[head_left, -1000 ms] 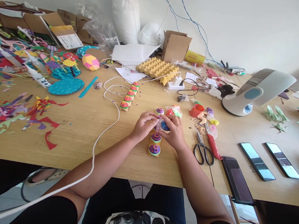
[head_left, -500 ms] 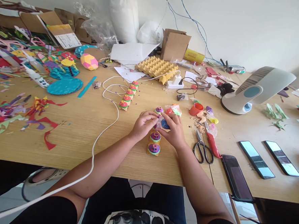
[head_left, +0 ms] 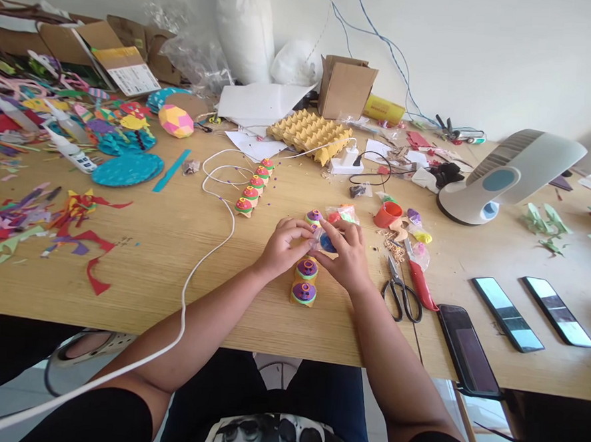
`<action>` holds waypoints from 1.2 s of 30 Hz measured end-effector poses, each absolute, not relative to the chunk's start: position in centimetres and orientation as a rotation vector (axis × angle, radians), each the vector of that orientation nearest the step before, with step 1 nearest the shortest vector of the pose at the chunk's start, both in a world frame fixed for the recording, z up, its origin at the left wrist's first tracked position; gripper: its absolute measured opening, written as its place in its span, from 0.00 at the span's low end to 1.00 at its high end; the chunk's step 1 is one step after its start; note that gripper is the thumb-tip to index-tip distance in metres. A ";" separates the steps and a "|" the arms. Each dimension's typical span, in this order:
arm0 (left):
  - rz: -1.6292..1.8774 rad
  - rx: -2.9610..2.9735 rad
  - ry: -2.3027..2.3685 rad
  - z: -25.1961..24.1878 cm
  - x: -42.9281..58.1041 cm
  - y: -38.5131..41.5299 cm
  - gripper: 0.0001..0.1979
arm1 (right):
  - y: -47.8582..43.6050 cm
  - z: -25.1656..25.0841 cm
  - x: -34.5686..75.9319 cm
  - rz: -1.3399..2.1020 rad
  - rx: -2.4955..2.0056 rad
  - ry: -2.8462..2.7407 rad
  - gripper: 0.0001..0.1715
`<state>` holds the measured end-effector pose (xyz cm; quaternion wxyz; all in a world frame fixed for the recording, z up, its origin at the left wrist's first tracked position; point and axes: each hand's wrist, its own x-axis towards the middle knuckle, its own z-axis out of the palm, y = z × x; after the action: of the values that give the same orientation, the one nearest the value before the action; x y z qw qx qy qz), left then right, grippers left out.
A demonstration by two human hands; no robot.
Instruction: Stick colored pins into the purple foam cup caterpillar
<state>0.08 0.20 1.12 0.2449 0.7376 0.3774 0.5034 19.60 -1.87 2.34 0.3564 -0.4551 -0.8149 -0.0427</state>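
Between my two hands is a small clear plastic bag with a blue lump (head_left: pixel 328 242) in it, perhaps modelling clay. My left hand (head_left: pixel 288 246) pinches the bag's left end, and my right hand (head_left: pixel 344 252) grips it from the right, fingers curled over the top. Under and around them runs a strip of egg carton cups (head_left: pixel 304 293) topped with purple domes, green bands and small orange rings; its middle is hidden by my hands. Just behind my right hand lies a bag of red and green lumps (head_left: pixel 342 214).
A similar red-topped strip (head_left: pixel 254 190) stands further left, beside a white cable (head_left: pixel 208 241). To the right lie scissors (head_left: pixel 400 295), a red-handled knife (head_left: pixel 420 281), an orange cup (head_left: pixel 388 215), phones (head_left: pixel 508 314) and a fan (head_left: pixel 503 177). Yellow egg trays (head_left: pixel 308 134) sit behind; paper scraps cover the left.
Both hands stay in nearly the same place on the bag. The fingers of my right hand have shifted slightly over the blue lump.
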 end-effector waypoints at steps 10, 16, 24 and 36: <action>1.628 1.969 1.182 1.6 0.0 -0.8 0.08 | -2.5 2.9 18.7 0.015 -1.121 -1.903 0.15; 1.480 2.253 1.058 2.0 0.4 -1.4 0.07 | -2.3 2.6 18.1 0.164 -1.198 -1.892 0.23; 1.465 2.302 1.151 1.9 0.3 -1.3 0.08 | -3.0 2.9 17.4 0.045 -1.197 -1.950 0.24; 1.190 2.536 1.132 2.0 0.4 -1.3 0.10 | -3.1 3.0 17.2 -0.032 -1.148 -2.068 0.22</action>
<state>0.44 -1.30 2.03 0.0601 0.8379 0.3740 0.3930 17.25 -3.10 2.96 0.3786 -0.4492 -0.8092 -0.0124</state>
